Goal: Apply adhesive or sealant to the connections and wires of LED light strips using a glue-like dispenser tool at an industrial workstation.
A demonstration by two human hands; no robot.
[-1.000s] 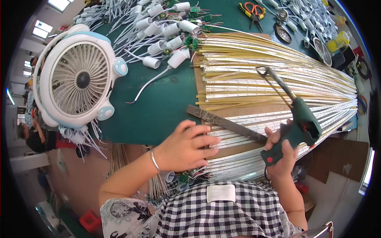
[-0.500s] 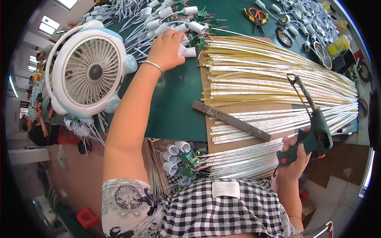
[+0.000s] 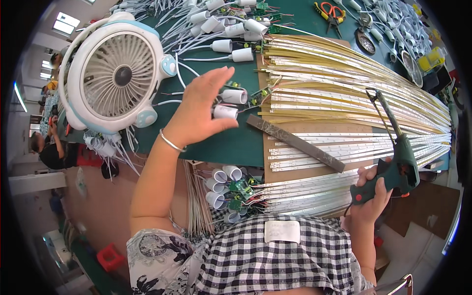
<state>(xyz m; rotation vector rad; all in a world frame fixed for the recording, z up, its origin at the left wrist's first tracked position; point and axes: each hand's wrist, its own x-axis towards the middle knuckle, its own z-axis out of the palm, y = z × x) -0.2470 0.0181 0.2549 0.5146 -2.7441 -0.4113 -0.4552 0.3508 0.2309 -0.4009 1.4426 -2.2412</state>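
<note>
My left hand (image 3: 199,108) is open above the green tabletop, thumb and fingers spread. Right beside it lie two white cylindrical caps, one white cap (image 3: 234,96) near the fingers and a lower white cap (image 3: 225,113) by the thumb. Small green circuit boards (image 3: 258,97) on wires join them to the ends of the LED strips (image 3: 314,101). In my right hand (image 3: 372,189) is a dark green soldering gun (image 3: 399,160), gripped by its handle. Its long metal tip and thin feed tube point up and away over the strips.
A dark flat bar (image 3: 295,142) lies across the strips. To the left stands a white and blue fan (image 3: 123,76). Other capped cables (image 3: 209,24) pile up at the back, near orange-handled pliers (image 3: 330,14). More caps with boards (image 3: 216,186) hang at the near edge.
My left hand has come nearer from the cable pile and its fingers have spread. Two caps now lie lower on the table beside it. The soldering gun stays in my right hand.
</note>
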